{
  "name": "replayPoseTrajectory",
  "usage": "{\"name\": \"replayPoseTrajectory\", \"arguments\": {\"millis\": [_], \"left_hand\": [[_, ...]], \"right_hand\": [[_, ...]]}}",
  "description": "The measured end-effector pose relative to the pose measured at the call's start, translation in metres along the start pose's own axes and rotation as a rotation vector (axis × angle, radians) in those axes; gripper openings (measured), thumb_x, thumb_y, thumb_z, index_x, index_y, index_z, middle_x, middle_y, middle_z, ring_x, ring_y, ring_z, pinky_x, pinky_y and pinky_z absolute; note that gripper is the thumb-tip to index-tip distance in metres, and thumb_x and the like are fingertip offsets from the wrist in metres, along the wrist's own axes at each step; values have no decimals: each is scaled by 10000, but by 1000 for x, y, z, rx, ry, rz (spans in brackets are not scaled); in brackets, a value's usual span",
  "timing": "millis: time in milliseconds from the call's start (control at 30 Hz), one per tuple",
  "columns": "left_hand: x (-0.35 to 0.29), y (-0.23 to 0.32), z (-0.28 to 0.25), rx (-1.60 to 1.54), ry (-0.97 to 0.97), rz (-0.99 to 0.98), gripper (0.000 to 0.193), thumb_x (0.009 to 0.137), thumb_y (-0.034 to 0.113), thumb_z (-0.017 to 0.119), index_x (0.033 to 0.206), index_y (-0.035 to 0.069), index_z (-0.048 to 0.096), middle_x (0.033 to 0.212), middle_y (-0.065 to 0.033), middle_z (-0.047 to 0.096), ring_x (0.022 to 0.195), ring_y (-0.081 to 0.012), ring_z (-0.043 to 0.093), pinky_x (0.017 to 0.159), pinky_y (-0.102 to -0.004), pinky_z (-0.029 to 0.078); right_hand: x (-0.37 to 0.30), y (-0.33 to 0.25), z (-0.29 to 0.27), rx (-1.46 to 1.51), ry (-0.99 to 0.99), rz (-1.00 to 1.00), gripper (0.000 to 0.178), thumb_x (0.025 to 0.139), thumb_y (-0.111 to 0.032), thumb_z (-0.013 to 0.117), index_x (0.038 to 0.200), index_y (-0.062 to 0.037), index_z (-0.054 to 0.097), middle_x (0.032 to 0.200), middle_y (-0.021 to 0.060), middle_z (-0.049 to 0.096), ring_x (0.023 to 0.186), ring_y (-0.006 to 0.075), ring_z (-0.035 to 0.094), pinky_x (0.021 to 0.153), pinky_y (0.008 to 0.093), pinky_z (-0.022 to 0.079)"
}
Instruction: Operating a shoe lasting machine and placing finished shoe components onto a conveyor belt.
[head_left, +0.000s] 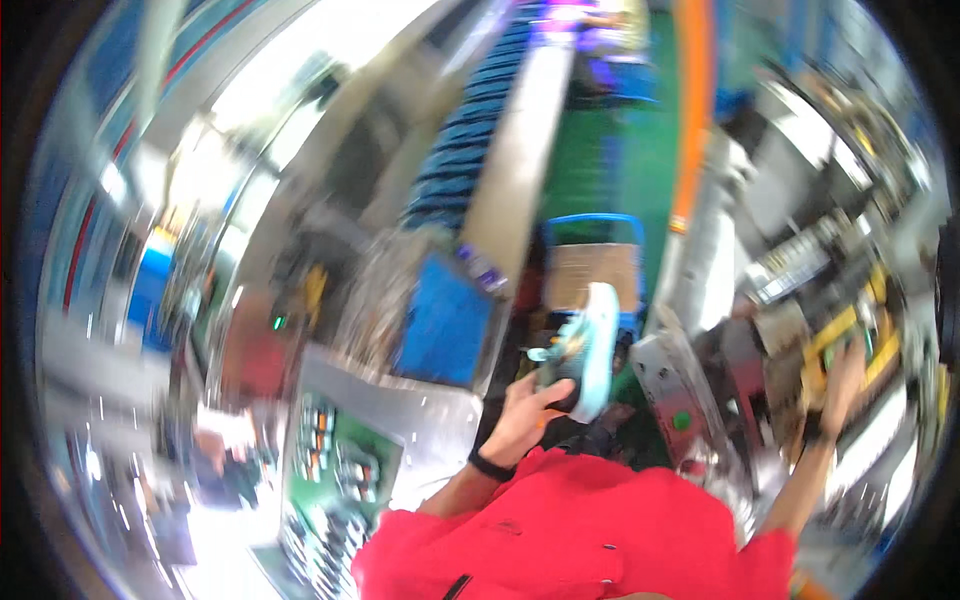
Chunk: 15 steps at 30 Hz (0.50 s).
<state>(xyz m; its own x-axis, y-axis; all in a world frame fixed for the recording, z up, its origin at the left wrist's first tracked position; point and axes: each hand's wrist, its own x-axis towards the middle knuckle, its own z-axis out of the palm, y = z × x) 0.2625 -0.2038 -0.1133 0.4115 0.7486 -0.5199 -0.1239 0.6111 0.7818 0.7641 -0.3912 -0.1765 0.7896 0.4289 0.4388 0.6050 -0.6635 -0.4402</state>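
Note:
My left hand point(524, 418), with a dark band on its wrist, is closed around the dark heel end of a shoe point(594, 350). The shoe has a pale mint sole and upper and is held up in front of my red shirt. Far out to the right, my right hand point(848, 378) is at a machine with a yellow frame point(884, 345). A small green spot shows beside that hand. Motion blur smears its fingers, so whether they hold or press anything is unclear.
Ahead runs a conveyor with dark blue rollers point(468, 135). A blue panel point(445, 320) stands beside clear plastic wrapping point(375, 310). Beyond the shoe is a blue-framed cart with a cardboard box point(592, 272). Several shoes point(335, 535) lie at lower left. An orange post point(690, 120) rises ahead.

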Motion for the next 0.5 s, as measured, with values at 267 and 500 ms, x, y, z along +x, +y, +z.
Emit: {"name": "replayPoseTrajectory", "arguments": {"millis": [267,500], "left_hand": [[-57,-59,-44,-168,76,-68,343,885,169,698,1162,-16,618,1014,-55,669,906,-152,650,758,-333,551],[-109,-73,-117,-341,413,-41,319,870,144,710,1138,-2,617,968,-62,652,834,-195,653,697,-373,570]], "right_hand": [[-217,-117,115,191,-444,-408,54,869,-43,568,905,-25,605,944,166,590,896,358,585,770,441,481],[-230,-66,181,335,-375,-539,100,865,-68,565,954,-36,598,921,167,575,879,366,563,783,457,463]]}}
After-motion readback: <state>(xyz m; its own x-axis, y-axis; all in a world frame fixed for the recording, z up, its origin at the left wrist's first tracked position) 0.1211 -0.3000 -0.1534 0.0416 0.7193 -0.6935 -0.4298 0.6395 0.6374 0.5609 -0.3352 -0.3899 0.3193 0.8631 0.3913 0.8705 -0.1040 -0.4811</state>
